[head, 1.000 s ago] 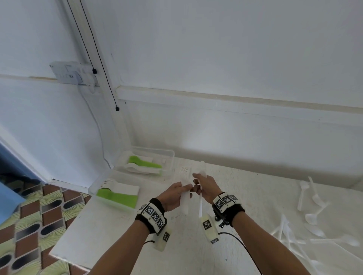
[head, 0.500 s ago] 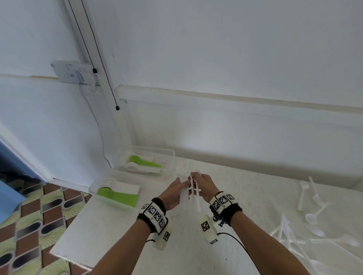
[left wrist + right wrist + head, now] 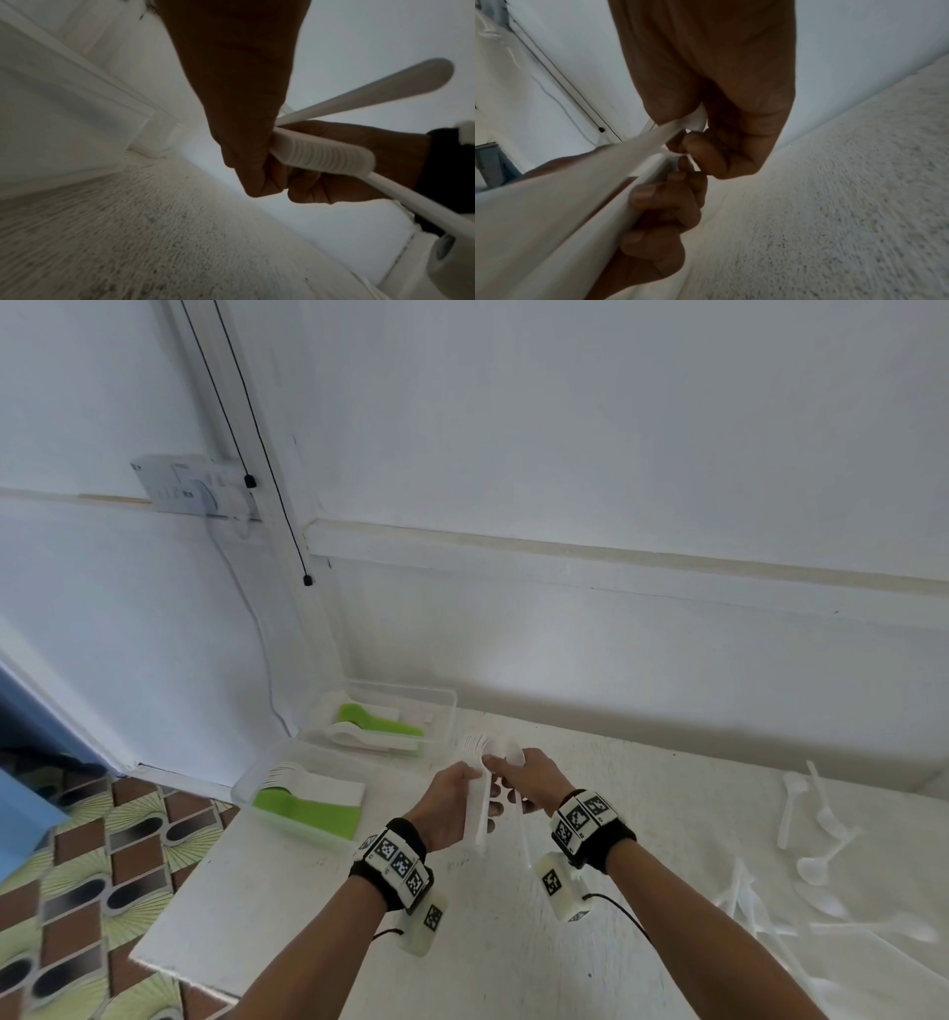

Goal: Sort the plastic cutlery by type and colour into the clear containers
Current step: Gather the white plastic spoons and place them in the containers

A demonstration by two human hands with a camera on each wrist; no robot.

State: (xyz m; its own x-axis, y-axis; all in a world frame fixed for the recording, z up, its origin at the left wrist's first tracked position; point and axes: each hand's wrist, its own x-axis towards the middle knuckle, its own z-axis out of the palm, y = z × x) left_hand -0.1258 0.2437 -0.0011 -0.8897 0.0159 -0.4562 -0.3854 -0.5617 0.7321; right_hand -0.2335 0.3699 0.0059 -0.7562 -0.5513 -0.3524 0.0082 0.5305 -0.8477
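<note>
While both hands meet above mid-bench, left hand [image 3: 452, 806] grips a stack of white cutlery [image 3: 476, 814], fingers curled round its handles; right hand [image 3: 529, 780] pinches one white spoon [image 3: 508, 752] beside that stack. Clear containers: near container [image 3: 246, 793] at 9 o'clock and far container [image 3: 447, 711] at 10 o'clock, both holding green and white pieces. Loose white spoons [image 3: 816, 839] lie at 3 o'clock on the bench [image 3: 287, 906].
</note>
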